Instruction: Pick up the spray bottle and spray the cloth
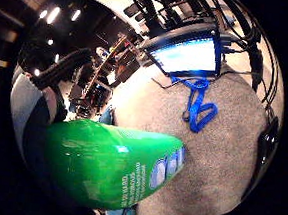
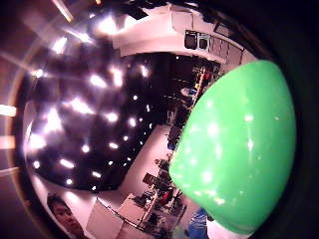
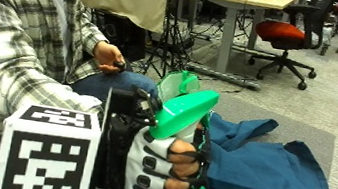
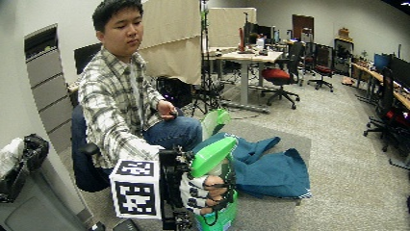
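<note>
In the outside view my gloved right hand grips a green spray bottle around its neck, fingers curled just under the spray head. The bottle stands upright above the near end of the grey table. A blue cloth lies crumpled on the table right beside the bottle, on the side away from the person. The wide outside view shows the same: hand, bottle, cloth. The green bottle body fills much of both palm views.
The person's bare left hand holds a small black object by the lap. A pale green object stands behind the bottle. A blue lanyard and a lit screen lie on a grey surface. Desks and office chairs stand behind.
</note>
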Demonstrator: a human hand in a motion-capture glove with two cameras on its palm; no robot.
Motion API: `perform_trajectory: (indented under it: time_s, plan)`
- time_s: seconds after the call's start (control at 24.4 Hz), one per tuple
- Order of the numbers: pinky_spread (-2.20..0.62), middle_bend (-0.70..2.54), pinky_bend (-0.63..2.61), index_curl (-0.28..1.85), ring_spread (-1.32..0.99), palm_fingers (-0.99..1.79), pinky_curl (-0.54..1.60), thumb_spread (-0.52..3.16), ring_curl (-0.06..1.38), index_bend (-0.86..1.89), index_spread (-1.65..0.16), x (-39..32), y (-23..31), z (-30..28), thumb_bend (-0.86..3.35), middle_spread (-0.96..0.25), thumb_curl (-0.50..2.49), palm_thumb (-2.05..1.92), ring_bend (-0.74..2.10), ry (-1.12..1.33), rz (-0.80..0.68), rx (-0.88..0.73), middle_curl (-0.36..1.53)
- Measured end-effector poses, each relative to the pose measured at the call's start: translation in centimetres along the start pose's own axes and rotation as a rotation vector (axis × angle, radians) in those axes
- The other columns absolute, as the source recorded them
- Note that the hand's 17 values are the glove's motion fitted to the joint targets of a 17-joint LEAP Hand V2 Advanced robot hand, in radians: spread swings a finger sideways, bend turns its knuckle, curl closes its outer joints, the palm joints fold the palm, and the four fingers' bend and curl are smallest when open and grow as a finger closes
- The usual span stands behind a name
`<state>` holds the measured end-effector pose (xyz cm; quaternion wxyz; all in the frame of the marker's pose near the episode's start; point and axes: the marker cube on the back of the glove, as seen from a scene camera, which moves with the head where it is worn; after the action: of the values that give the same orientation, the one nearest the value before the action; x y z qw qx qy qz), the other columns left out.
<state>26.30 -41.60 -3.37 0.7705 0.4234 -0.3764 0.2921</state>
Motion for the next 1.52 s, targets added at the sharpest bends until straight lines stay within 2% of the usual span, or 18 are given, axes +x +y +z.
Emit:
perform_trajectory:
  time_s: [0.78,1.19,1.52]
  plan:
    - [-0.16,0.53,0.41,0.56,-0.21,1.33,0.37,0.11,0.47,0.40,-0.26,-9.4,5.1,1.5,-0.03,-0.18,0.75,1.03,0.56,0.328,-0.490,-0.264,0.49]
    - [-0.17,0.54,0.40,0.57,-0.21,1.33,0.39,0.10,0.47,0.40,-0.26,-12.2,9.2,4.4,-0.03,-0.18,0.77,1.03,0.56,0.529,-0.739,-0.412,0.49]
    - [-0.17,0.54,0.40,0.57,-0.21,1.33,0.39,0.09,0.47,0.40,-0.26,-12.7,12.1,6.6,-0.03,-0.18,0.77,1.02,0.57,0.674,-0.880,-0.515,0.50]
